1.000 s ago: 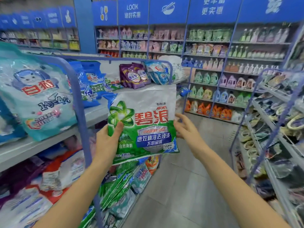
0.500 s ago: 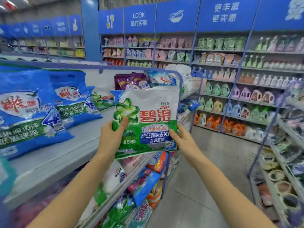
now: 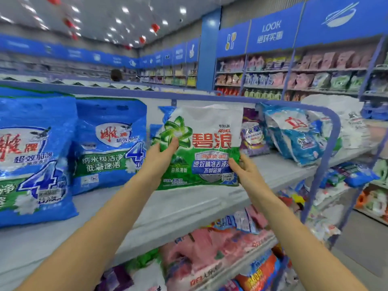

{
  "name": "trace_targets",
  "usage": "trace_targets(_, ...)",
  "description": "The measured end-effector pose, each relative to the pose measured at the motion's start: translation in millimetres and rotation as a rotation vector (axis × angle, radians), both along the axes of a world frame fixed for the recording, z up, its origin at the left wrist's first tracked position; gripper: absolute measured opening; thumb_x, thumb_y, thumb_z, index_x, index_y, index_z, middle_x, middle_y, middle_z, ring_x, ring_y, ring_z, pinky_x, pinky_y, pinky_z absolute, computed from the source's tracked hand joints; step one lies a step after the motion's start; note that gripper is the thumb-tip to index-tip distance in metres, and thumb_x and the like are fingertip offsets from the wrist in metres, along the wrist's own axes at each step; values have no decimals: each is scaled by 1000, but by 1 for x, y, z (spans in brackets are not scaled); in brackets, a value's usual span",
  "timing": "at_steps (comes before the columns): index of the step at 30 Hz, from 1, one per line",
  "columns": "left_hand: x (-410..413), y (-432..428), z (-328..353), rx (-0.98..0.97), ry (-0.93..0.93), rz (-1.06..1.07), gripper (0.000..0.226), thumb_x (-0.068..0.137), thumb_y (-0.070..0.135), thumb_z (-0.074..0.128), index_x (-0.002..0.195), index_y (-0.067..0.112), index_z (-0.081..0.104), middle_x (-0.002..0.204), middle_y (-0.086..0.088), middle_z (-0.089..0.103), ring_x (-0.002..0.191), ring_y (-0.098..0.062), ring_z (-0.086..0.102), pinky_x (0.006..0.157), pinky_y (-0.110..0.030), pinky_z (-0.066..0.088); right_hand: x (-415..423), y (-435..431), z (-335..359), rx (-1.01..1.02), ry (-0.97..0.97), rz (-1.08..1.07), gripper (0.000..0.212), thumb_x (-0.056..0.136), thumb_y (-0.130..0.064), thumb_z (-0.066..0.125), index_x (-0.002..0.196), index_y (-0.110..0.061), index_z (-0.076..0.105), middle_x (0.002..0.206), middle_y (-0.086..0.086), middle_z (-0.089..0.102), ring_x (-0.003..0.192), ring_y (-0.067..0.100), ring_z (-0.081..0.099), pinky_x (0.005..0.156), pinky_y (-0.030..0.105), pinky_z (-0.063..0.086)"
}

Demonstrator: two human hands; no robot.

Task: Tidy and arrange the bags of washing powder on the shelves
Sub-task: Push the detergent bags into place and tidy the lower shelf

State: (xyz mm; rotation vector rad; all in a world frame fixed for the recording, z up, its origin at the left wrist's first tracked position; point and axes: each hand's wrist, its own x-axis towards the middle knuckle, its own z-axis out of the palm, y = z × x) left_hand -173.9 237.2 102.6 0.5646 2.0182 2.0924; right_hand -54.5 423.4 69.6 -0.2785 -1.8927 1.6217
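Note:
I hold a green and white bag of washing powder (image 3: 206,141) upright over the top shelf (image 3: 189,206), its lower edge near the shelf surface. My left hand (image 3: 161,156) grips its left side, thumb on the front. My right hand (image 3: 243,171) pinches its lower right corner. Two large blue bags (image 3: 109,143) (image 3: 31,160) stand to the left on the same shelf. A purple bag (image 3: 251,133) and a blue and white bag (image 3: 294,133) lean to the right.
A blue metal frame (image 3: 333,143) curves round the shelf's right end. Lower shelves hold pink, orange and other bags (image 3: 210,255). The aisle floor (image 3: 357,248) lies at the right, with stocked wall shelves (image 3: 294,80) behind. A person's head (image 3: 116,74) shows beyond the shelf unit.
Both hands have carried the green and white bag up and forward, from in front of the shelf edge to over the top shelf between the blue bags and the purple one. The view has risen.

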Motion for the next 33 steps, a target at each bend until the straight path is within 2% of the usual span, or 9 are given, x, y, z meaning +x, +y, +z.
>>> trace_targets(3,-23,28,9,-24,-5,158,66,92,51,50,143,13,35,133,-2,47,104,-15,52,81,-17,42,-49,37,10,-12,-21,105,14,95,-19,52,107,-27,55,103,-5,66,79,3,69,59,21,55)
trace_targets(6,-50,47,10,-13,-47,275,65,92,47,52,144,12,34,142,-7,45,114,-19,48,92,-30,40,-96,62,16,11,-74,211,13,95,-15,52,107,-20,53,102,2,66,80,9,67,63,23,57)
trace_targets(11,-86,65,-4,40,-147,441,50,93,38,56,131,5,48,125,-7,57,115,-31,54,97,-41,45,-151,83,16,15,-143,321,22,94,-2,50,107,-18,46,94,-3,60,73,4,62,50,17,52)
trace_targets(14,-100,76,-11,73,-195,468,47,94,37,56,130,7,50,127,-15,59,114,-34,57,99,-51,45,-175,93,12,71,-176,343,33,94,-1,50,124,-9,42,110,7,59,86,13,62,65,24,56)
trace_targets(17,-110,81,-17,8,-188,533,55,93,42,54,136,10,44,133,-14,53,115,-32,55,97,-47,46,-190,99,5,104,-250,360,40,93,-2,51,131,-5,37,128,14,53,107,22,56,88,37,50)
trace_targets(20,-117,82,-26,-50,-199,570,65,91,49,52,141,9,39,139,-13,49,122,-32,50,102,-48,42,-199,101,0,140,-294,408,52,92,0,52,138,-7,28,135,14,49,116,24,52,98,41,46)
trace_targets(25,-130,83,-26,26,-243,577,58,90,41,59,136,8,46,129,-15,56,115,-35,55,99,-51,45,-205,102,4,84,-289,470,57,92,1,51,141,-9,25,140,13,43,120,26,50,100,45,45)
trace_targets(28,-132,83,-28,30,-227,558,53,94,36,54,139,13,42,131,-13,56,112,-32,58,97,-49,48,-203,104,3,87,-272,471,53,93,0,50,140,-9,27,141,14,43,118,24,51,97,40,47)
trace_targets(33,-124,80,-12,11,-100,559,59,97,29,50,149,18,24,149,-7,37,127,-28,47,104,-46,41,-185,96,18,148,-208,399,52,95,-3,47,142,-12,26,143,10,41,99,9,48,63,13,50)
